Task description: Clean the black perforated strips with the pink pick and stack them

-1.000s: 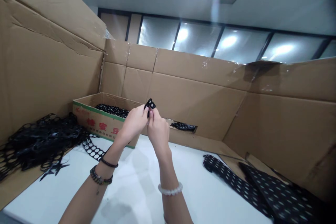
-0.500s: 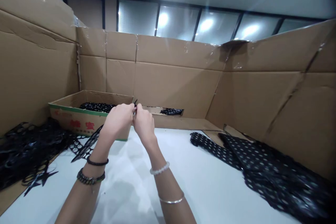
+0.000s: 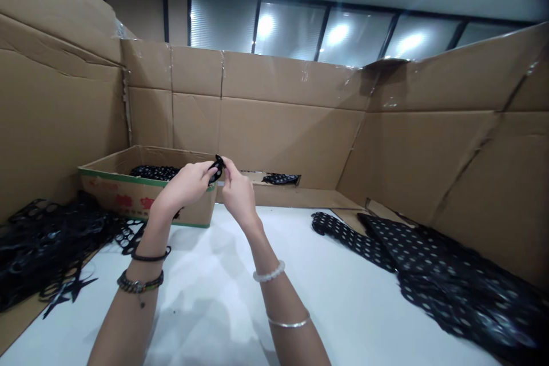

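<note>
Between my two hands, above the white table, is a small piece of black fabric with white dots (image 3: pixel 217 168). My left hand (image 3: pixel 189 185) pinches it from the left, and my right hand (image 3: pixel 238 191) grips its upper right edge with thumb and fingers. Part of the fabric is hidden behind the left fingers. Just behind my left hand stands a low cardboard box (image 3: pixel 103 187) with a green rim, holding more dotted black fabric (image 3: pixel 153 172).
To the left lies a tangled heap of black net-like scraps (image 3: pixel 55 243). Long strips of dotted black fabric (image 3: pixel 446 257) are piled on the right of the white table (image 3: pixel 300 286). Tall cardboard walls (image 3: pixel 291 131) enclose the table; a slot (image 3: pixel 281 179) in the back one shows dotted fabric.
My hands have moved slightly apart, and more of the dotted fabric shows bunched between them. The dark strip that hung beside my left wrist is now mostly out of sight.
</note>
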`<state>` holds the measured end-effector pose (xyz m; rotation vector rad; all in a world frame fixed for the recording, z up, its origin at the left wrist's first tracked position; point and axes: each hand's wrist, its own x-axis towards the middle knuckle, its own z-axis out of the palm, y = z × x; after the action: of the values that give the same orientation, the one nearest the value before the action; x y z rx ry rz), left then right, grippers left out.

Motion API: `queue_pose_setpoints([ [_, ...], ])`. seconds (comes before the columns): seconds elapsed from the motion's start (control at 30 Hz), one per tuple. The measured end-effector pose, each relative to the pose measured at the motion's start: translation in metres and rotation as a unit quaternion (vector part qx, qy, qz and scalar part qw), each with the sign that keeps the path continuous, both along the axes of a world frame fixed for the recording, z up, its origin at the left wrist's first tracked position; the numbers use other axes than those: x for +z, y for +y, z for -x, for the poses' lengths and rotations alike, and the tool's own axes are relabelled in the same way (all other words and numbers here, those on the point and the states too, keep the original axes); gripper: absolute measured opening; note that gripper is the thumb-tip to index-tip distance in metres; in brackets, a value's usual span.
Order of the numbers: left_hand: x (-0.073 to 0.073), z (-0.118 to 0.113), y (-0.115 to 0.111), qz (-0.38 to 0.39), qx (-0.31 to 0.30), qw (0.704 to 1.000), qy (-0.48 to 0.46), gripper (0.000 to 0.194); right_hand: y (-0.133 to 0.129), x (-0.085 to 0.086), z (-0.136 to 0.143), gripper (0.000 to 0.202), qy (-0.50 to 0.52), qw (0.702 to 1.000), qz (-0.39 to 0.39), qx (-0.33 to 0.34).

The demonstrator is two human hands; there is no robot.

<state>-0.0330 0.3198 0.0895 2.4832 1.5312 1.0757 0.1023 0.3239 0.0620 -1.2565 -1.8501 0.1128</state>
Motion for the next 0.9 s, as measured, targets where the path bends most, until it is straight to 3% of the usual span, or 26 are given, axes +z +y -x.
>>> queue_pose_setpoints([
  [0.2, 0.003, 0.006, -0.006, 0.007, -0.013, 1.0, -0.003, 0.032, -0.003, 0.001, 0.003, 0.041, -0.016, 1.0, -0.009, 0.003],
  [0.43, 0.003, 0.001, -0.013, 0.041, 0.021, 0.997, 0.054, 0.028, -0.009, 0.003, 0.01, 0.056, -0.095, 0.995, 0.029, -0.025],
  [0.63, 0.001, 0.01, -0.012, 0.05, -0.015, 0.998, 0.045, 0.03, -0.004, 0.002, 0.005, 0.048, -0.033, 0.998, 0.01, 0.056],
  [0.8, -0.001, 0.0, -0.003, 0.034, -0.06, 0.997, -0.015, 0.031, 0.004, 0.0, 0.006, 0.038, 0.067, 0.992, -0.02, 0.106],
  [0.9, 0.004, 0.01, -0.007, 0.042, -0.08, 0.995, -0.047, 0.032, 0.005, 0.004, -0.011, 0.038, 0.069, 0.991, -0.033, 0.107],
])
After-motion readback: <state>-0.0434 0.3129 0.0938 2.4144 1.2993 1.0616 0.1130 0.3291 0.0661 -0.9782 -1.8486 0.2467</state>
